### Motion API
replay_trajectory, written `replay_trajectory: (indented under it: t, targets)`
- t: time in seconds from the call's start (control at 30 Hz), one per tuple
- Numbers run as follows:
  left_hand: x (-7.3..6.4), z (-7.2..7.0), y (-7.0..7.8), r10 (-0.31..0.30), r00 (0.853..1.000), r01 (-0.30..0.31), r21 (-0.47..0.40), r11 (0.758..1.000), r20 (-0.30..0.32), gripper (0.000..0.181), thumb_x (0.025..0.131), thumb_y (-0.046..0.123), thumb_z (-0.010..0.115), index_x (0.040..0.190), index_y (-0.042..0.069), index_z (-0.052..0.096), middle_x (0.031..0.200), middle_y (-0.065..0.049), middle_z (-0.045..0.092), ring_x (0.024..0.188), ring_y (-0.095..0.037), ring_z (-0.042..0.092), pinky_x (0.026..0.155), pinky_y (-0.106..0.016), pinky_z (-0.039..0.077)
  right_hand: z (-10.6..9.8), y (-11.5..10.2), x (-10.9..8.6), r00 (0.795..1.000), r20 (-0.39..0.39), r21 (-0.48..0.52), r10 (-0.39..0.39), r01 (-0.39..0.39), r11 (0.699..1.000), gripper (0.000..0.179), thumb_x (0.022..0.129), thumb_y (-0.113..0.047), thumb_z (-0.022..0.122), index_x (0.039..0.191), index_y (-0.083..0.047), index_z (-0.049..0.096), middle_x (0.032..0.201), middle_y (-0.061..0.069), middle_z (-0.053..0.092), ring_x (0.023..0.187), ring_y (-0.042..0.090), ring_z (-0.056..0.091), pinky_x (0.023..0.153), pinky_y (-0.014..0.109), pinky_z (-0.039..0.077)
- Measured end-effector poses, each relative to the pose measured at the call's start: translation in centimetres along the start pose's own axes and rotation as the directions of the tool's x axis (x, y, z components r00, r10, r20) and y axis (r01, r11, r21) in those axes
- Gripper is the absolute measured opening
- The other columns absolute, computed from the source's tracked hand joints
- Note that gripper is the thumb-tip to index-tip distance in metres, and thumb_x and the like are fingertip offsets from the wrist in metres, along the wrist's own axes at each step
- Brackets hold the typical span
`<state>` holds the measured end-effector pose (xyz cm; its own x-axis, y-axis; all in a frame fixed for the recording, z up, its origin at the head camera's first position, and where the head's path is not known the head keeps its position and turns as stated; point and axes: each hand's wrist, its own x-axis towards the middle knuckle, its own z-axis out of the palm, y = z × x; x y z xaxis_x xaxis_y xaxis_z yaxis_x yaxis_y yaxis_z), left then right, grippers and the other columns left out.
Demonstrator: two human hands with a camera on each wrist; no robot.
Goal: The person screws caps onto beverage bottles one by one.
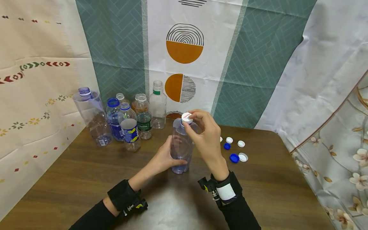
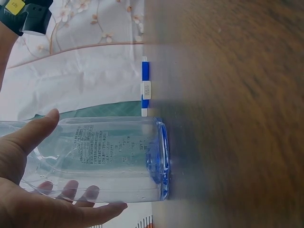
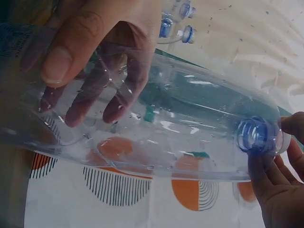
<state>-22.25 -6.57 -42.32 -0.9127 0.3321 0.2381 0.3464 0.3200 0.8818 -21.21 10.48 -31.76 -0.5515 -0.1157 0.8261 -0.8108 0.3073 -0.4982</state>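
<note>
A large clear bluish bottle stands upright on the table before me. My left hand wraps round its body, thumb in front and fingers behind; the left wrist view shows printed text on the bottle and its blue-tinted base. At the mouth, my right hand pinches a white cap with reddish print between thumb and fingers. The right wrist view shows the bluish neck right under those fingertips, with droplets inside the bottle wall.
At the back left stand several uncapped bottles, among them a large clear one, a blue-labelled one, a green-labelled one and a tall clear one. Loose white caps and blue caps lie right of the hands. Patterned cloths hang behind.
</note>
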Motion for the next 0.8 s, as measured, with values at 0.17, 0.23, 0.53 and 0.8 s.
replay_trajectory:
  t: [0.17,0.23,0.53,0.8]
  targets:
    - [0.09,-0.01,0.13,-0.023,1.000,0.023,-0.010,1.000,0.010,0.089,0.073,0.016,0.094,0.142,0.011,0.037,0.139,-0.011,0.055,0.127,-0.030,0.056,0.104,-0.051,0.049,-0.04,0.09,0.07,1.000,0.017,-0.014,0.012,-0.011,1.000,0.025,0.087,-0.003,0.079,0.106,0.001,0.062,0.117,0.014,0.066,0.109,0.021,0.068,0.094,0.030,0.056]
    - [0.10,-0.03,0.16,-0.019,1.000,0.019,-0.008,1.000,0.008,0.089,0.073,0.016,0.094,0.141,0.010,0.037,0.138,-0.012,0.055,0.127,-0.031,0.056,0.104,-0.052,0.049,-0.09,0.08,0.13,1.000,0.022,-0.022,0.014,-0.013,1.000,0.025,0.088,-0.003,0.079,0.106,0.001,0.062,0.117,0.014,0.066,0.109,0.021,0.068,0.094,0.029,0.056]
    - [0.10,0.02,-0.03,-0.009,1.000,0.009,0.010,1.000,0.001,0.089,0.073,0.015,0.094,0.141,0.009,0.037,0.138,-0.013,0.055,0.126,-0.031,0.056,0.104,-0.052,0.049,-0.28,0.01,0.22,0.998,0.052,-0.062,0.020,-0.016,0.998,0.024,0.086,-0.005,0.081,0.104,-0.001,0.065,0.112,0.011,0.067,0.105,0.021,0.068,0.094,0.030,0.056]
    - [0.08,0.08,-0.29,-0.005,1.000,0.005,0.008,1.000,0.003,0.091,0.073,0.016,0.094,0.142,0.009,0.037,0.138,-0.012,0.055,0.126,-0.031,0.056,0.105,-0.051,0.048,-0.81,-0.21,0.38,0.991,0.131,-0.138,0.041,-0.022,0.990,0.027,0.086,-0.005,0.081,0.107,-0.001,0.064,0.116,0.012,0.066,0.107,0.020,0.067,0.096,0.028,0.055]
